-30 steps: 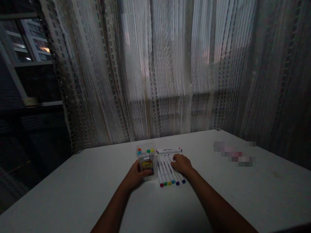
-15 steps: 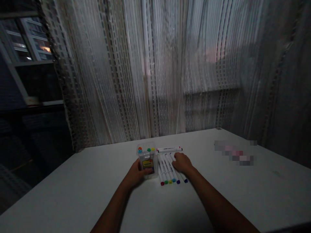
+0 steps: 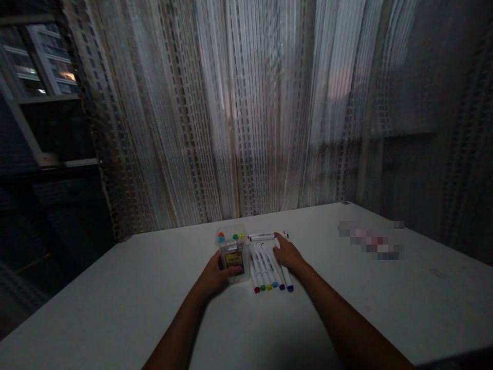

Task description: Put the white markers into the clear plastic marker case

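My left hand (image 3: pixel 212 277) grips a clear plastic marker case (image 3: pixel 233 257) from its left side, thumb across the front near a yellow-and-dark label. Orange, blue, green and yellow marker ends show near the case's top. Right of it lies a row of white markers (image 3: pixel 265 272) with red, green, yellow, light blue and purple ends toward me. My right hand (image 3: pixel 288 254) is closed around the upper part of the rightmost purple-ended marker (image 3: pixel 286 276), its fingertips partly hidden. Behind the row, white markers (image 3: pixel 265 237) lie crosswise, close to my right fingers.
The white table (image 3: pixel 127 293) extends widely around both hands. A pixelated pinkish patch (image 3: pixel 370 240) covers something on the right. A hanging striped curtain (image 3: pixel 231 113) stands behind the table's far edge, with a window (image 3: pixel 46 92) at the left.
My right hand has shifted slightly forward, and the rightmost purple-ended marker has moved left, closer to the row. My left hand and the case stay put.
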Motion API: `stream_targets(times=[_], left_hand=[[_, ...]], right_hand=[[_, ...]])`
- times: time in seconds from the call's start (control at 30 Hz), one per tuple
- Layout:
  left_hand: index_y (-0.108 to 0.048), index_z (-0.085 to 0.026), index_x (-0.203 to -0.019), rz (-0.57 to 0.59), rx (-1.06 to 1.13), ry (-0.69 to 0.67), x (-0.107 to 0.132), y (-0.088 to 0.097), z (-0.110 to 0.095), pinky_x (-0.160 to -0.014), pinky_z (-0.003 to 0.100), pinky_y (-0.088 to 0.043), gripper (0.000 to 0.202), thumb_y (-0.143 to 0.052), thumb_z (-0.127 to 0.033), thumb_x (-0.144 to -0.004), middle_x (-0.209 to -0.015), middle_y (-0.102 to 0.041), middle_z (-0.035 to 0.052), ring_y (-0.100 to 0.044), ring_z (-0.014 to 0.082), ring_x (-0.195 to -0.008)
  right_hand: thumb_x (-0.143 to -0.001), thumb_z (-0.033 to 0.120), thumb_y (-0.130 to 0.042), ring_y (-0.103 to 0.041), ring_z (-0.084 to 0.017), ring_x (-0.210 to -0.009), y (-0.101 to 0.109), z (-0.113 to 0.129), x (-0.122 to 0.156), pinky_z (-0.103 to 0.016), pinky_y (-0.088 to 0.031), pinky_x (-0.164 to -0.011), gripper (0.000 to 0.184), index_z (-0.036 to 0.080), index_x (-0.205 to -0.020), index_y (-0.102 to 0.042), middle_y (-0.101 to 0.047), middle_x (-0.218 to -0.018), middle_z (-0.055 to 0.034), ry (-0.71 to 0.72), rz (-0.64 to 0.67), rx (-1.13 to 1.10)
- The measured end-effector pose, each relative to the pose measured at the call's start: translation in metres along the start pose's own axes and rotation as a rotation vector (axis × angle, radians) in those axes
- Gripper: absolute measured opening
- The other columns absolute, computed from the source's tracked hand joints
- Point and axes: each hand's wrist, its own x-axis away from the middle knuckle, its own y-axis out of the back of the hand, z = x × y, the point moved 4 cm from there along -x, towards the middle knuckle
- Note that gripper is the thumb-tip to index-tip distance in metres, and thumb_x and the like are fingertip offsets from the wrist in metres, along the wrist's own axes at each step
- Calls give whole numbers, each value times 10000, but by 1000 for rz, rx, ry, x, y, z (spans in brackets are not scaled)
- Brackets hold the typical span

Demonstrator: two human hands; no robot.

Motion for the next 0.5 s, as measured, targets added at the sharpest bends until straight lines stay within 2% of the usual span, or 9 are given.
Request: stream_targets(times=[0.3, 0.5], left_hand=[[-584, -118, -996, 4, 8, 3, 0, 0, 3, -820, 402, -505, 508, -801, -187, -542, -1027, -682, 128, -657, 248, -879], [-596, -118, -992, 12, 42, -2, -1, 0, 4, -825, 408, -501, 508, -805, -186, -534, -997, -691, 120, -657, 251, -880]], right_hand=[[-829, 238, -360, -508, -216, -1143, 0, 1, 0, -316, -379, -912, 514, 139, -1333, -369, -537, -1269, -124, -38, 39, 3], [-813, 213, -374, -548, -209, -1085, 1, 2, 2, -298, -387, -869, 490, 131, -1296, -376, -573, -1215, -133, -44, 48, 46]])
